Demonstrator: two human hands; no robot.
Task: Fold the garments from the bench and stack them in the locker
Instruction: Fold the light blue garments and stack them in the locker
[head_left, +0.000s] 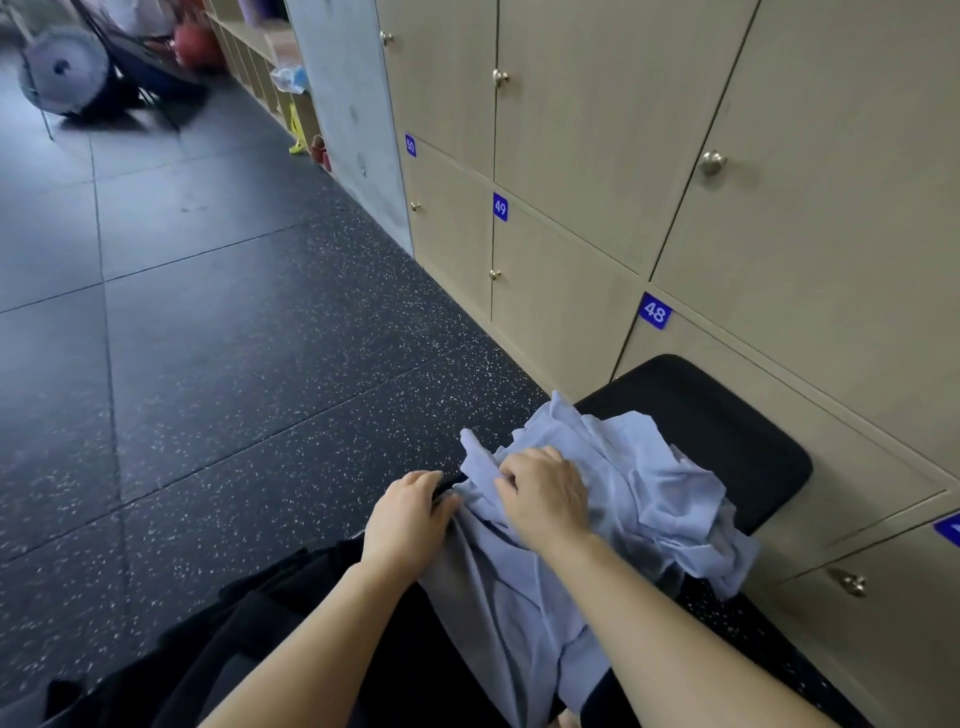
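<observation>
So the light blue garment (613, 499) is bunched up on the black bench (727, 431) below locker 48 (654, 310), all doors closed. Both the left hand (405, 514) and right hand (545, 493) pinch its near edge, probably to shake it flat for folding.

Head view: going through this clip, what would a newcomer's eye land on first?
A crumpled pale blue garment lies in the lower middle on a black bench, with the left hand and right hand both gripping it. Beside the bench, beige lockers with blue number tags fill the right side, every door in view closed.
</observation>
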